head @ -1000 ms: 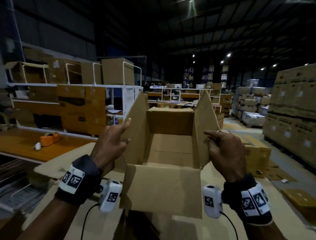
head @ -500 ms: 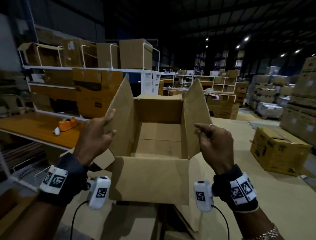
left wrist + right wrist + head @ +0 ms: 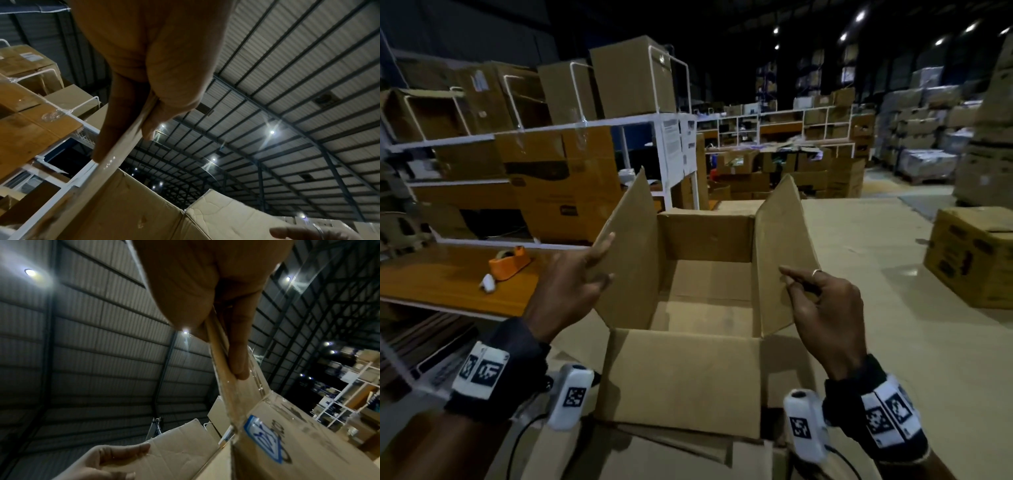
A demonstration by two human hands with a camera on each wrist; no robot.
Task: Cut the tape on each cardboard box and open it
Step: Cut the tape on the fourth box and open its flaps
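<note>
This box (image 3: 705, 291) stands open in front of me on a cardboard-covered table (image 3: 876, 325), and its inside looks bare (so its tape must be cut). My left hand (image 3: 571, 284) pinches the left flap (image 3: 633, 253), and my right hand (image 3: 822, 308) pinches the right flap (image 3: 777, 253). Another box (image 3: 972, 257) near the table's right edge looks closed, so that may be next. Only the right wrist view shows clear tape (image 3: 255, 369) left clinging to the flap and a blue label (image 3: 263, 431).

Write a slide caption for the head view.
Left hand and right hand pinch the side flaps of an open brown cardboard box.
</note>
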